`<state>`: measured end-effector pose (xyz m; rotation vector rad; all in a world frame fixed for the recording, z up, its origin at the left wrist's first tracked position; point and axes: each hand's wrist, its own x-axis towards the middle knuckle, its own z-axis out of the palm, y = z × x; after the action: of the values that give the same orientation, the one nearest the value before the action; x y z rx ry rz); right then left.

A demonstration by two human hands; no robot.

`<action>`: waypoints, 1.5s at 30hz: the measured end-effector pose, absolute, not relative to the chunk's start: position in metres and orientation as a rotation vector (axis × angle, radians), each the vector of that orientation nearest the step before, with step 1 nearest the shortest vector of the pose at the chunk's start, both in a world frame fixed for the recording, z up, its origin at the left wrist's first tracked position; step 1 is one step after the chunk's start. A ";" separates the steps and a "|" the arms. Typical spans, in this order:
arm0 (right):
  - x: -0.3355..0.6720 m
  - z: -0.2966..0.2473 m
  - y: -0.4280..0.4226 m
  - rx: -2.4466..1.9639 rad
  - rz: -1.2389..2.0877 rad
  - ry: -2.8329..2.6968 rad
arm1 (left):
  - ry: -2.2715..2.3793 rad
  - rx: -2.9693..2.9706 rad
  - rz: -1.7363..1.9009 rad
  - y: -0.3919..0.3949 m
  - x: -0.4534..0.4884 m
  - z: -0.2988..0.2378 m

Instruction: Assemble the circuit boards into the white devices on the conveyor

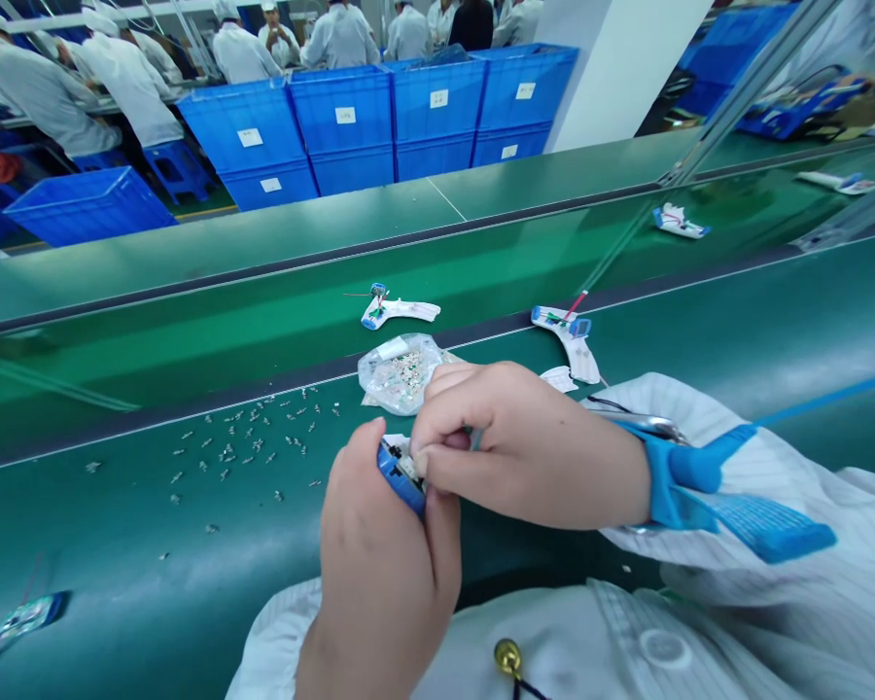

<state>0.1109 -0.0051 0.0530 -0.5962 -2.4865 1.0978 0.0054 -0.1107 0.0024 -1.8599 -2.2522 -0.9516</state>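
Observation:
My left hand [379,554] is wrapped round a small blue and white plastic part [401,472], held close in front of me over the green bench. My right hand [514,447] is pinched at the top of that same part, fingertips pressed together on it; what the fingertips hold, if anything, is too small to see. A blue wrist strap [700,486] sits on my right wrist. Just beyond my hands lies a clear plastic bag of small metal pieces [401,372].
Several tiny metal pieces [252,437] are scattered on the bench to the left. White and blue half-shells [398,309] [570,335] [680,223] lie on the green conveyor [190,331]. Blue crates [350,126] and people in white coats stand beyond. A small circuit board [21,617] lies at lower left.

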 end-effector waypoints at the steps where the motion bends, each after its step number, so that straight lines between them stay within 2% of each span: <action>1: 0.110 0.051 -0.007 -0.676 1.144 -2.422 | -2.272 -1.823 -0.951 -0.111 0.006 0.001; 9: 0.103 0.040 -0.022 -0.955 1.293 -2.110 | -2.219 -1.788 -0.840 -0.108 0.003 -0.005; 25: 0.111 0.041 -0.041 -0.804 1.143 -2.156 | -2.091 -1.688 -0.771 -0.109 0.008 -0.001; 33: 0.115 0.030 -0.017 -1.029 1.571 -2.100 | -2.303 -1.960 -0.749 -0.104 -0.006 0.001; 39: 0.124 0.017 0.013 -0.869 1.758 -2.182 | -2.382 -2.021 -0.833 -0.100 -0.006 -0.001; 41: 0.128 0.013 0.038 -0.987 1.624 -2.138 | -2.418 -1.980 -0.866 -0.101 -0.007 -0.001; 45: 0.145 0.015 0.117 -1.435 1.000 -1.920 | -2.459 -1.985 -0.836 -0.101 -0.011 -0.003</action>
<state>0.1452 0.1170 0.0146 -1.4347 -1.9199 0.9998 -0.0111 -0.1006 -0.0034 -1.9847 -2.4588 -0.8359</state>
